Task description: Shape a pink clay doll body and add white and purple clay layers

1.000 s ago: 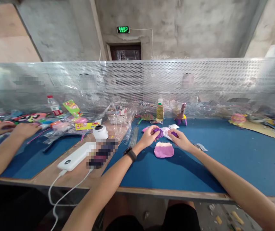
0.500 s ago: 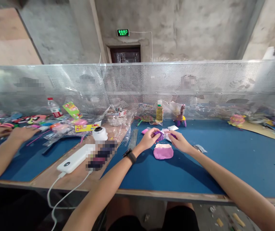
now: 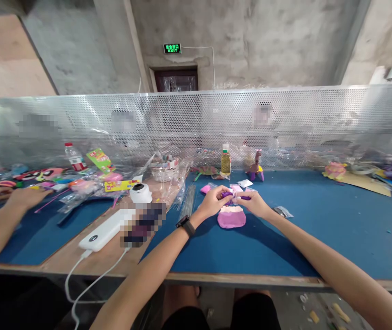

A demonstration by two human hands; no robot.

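Note:
My left hand (image 3: 215, 201) has its fingers closed on a lump of purple modelling clay (image 3: 227, 195), partly in clear plastic. My right hand (image 3: 256, 205) pinches another purple bit beside it, and crinkled clear film (image 3: 236, 195) lies between the two hands. Just below my fingers, a flat pink-purple clay piece (image 3: 231, 219) with a pale upper edge rests on the blue mat (image 3: 319, 229). Behind my left hand lies a small pink packet (image 3: 205, 188). Small white packets (image 3: 245, 183) lie beyond my fingers.
Toward the back stand a yellow-liquid bottle (image 3: 225, 160) and a clay animal figure (image 3: 258, 167). Left are thin wires (image 3: 187, 201), a basket (image 3: 165, 169), a white camera (image 3: 141, 193) and a power bank (image 3: 106, 230) with cables. Another person's hand (image 3: 29, 197) works at far left.
My hands have drawn closer together, with the purple clay and its film bunched between them. The view has shifted slightly. The flat clay piece stays on the mat.

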